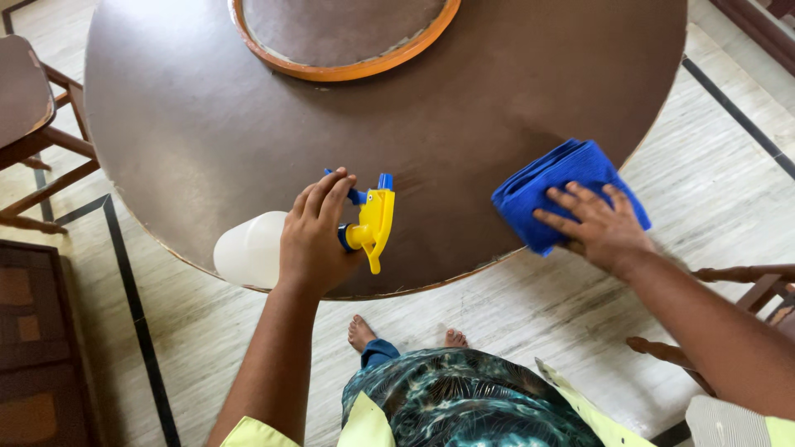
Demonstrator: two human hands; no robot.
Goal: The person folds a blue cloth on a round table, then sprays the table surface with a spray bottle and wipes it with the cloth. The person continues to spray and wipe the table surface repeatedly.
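While my left hand (313,240) wraps its fingers (325,197) around the spray bottle's (252,248) neck over the table (207,124) edge, it looks light, rigid, slick plastic. My right hand (600,228) presses splayed fingers flat on the soft folded blue cloth (546,178) near the rim.

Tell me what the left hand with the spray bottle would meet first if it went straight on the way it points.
Likely only bare table top beyond the left hand; further along that line lies the orange-rimmed round centre piece, though height is unclear.

one round table (207,124), one spray bottle (265,244), one blue cloth (555,178), two chairs (33,116)
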